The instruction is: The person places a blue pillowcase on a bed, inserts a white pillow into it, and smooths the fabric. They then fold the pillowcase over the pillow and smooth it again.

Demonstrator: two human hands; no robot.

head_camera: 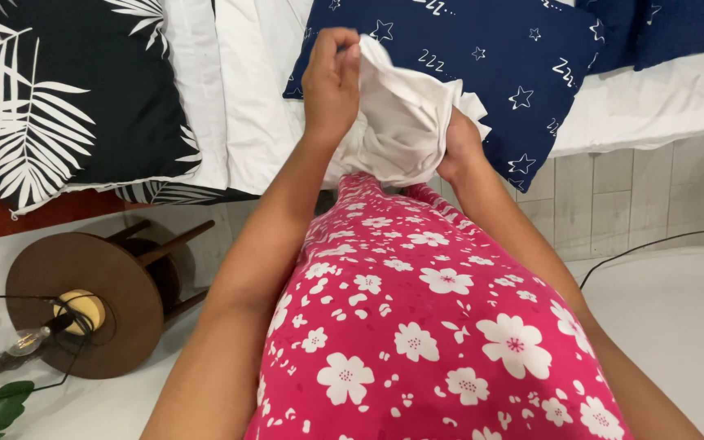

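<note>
Both hands on the white cloth [405, 122], held up above the pink floral pillow [417, 326] that runs from the hands back toward the camera. Left hand [332, 81] pinches the cloth's upper edge, fingers closed on it. Right hand [459, 147] is lower and grips the bunched cloth from the side, partly buried in the folds. Hands close together, cloth between them. Behind the hands: navy star-print pillow [499, 73] on the bed [653, 106]. Far left of the left hand: black leaf-print pillow [67, 90]. Below that on the floor: round wooden stool [91, 301] tipped on its side, a bulb lamp [42, 334] beside it.
</note>
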